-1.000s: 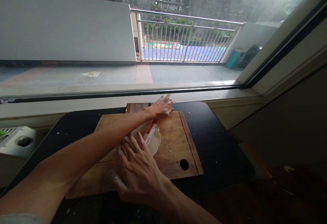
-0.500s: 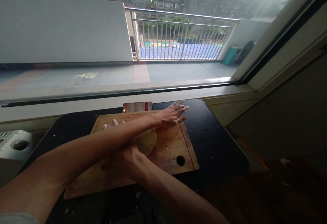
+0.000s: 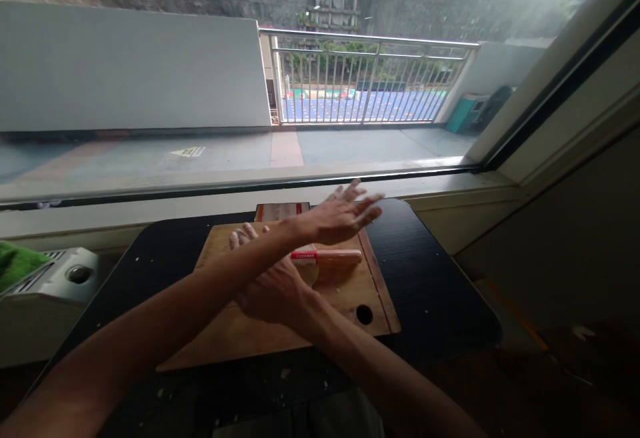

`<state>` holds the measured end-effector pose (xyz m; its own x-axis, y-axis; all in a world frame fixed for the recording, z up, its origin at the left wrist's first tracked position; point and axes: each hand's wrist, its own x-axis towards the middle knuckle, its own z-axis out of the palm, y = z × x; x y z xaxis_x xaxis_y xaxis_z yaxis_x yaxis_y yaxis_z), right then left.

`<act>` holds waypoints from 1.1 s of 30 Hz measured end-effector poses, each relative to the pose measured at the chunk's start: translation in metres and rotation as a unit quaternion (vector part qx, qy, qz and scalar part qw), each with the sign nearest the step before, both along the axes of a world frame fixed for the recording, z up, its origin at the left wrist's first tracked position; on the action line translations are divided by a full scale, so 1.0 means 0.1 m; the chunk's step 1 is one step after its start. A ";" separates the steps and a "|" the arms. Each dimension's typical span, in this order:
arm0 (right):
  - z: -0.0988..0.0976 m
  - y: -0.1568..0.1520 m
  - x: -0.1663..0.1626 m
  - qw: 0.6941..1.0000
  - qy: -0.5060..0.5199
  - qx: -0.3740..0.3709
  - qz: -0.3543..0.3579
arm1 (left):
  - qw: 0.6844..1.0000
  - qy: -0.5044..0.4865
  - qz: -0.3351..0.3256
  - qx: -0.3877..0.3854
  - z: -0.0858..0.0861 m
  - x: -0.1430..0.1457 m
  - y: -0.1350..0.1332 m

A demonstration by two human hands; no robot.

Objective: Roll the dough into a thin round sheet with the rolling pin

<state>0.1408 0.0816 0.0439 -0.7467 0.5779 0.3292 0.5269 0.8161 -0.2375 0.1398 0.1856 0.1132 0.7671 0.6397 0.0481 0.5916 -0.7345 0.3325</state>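
My forearms cross over a wooden cutting board (image 3: 330,321). My left hand (image 3: 345,217), floury, reaches over to the right side with its fingers spread, above the board's far edge. Below it lies a rolling pin (image 3: 340,257) with a red label and what looks like a clear wrap. A thin pale sheet of dough (image 3: 313,279) shows under the pin, mostly covered by my hands and arms. My right hand (image 3: 273,288) lies to the left, beneath my left forearm, its whitened fingers stretched out; whether its palm touches the pin is hidden.
A boxlike item with a printed face (image 3: 281,212) stands behind the board on the black table (image 3: 435,291). A window sill (image 3: 430,185) borders the far side. At left is a white appliance (image 3: 75,277) with a green cloth (image 3: 20,265).
The rolling pin's right end and red label now show, where my left forearm covered them before. My left hand has lifted a little. The whole view has shifted slightly.
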 end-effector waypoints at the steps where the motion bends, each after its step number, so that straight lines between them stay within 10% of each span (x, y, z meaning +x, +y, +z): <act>1: 0.07 -0.01 0.14 1.000 -0.006 -0.008 0.013 | 0.998 -0.026 0.045 0.031 0.11 -0.19 0.04; 5: 0.18 0.19 0.82 0.991 -0.025 -0.063 -0.116 | 0.962 -0.079 0.227 0.131 0.17 -0.99 0.10; 9: 0.13 0.57 1.29 0.952 -0.051 -0.141 -0.265 | 0.957 0.013 0.260 0.125 -0.39 -1.46 -0.13; 14: -0.01 0.71 1.36 0.939 -0.105 -0.187 -0.269 | 0.949 0.112 0.280 0.091 -0.98 -1.61 -0.45; 33: -0.20 -0.15 1.21 0.927 -0.113 -0.079 -0.348 | 0.959 0.092 0.245 0.109 -0.99 -1.58 -0.25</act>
<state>0.2621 0.0668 0.0235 -0.2138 0.9736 0.0798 0.9640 0.2235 -0.1439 -0.0185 0.1610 0.0140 0.3849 0.9159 0.1139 0.9176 -0.3930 0.0601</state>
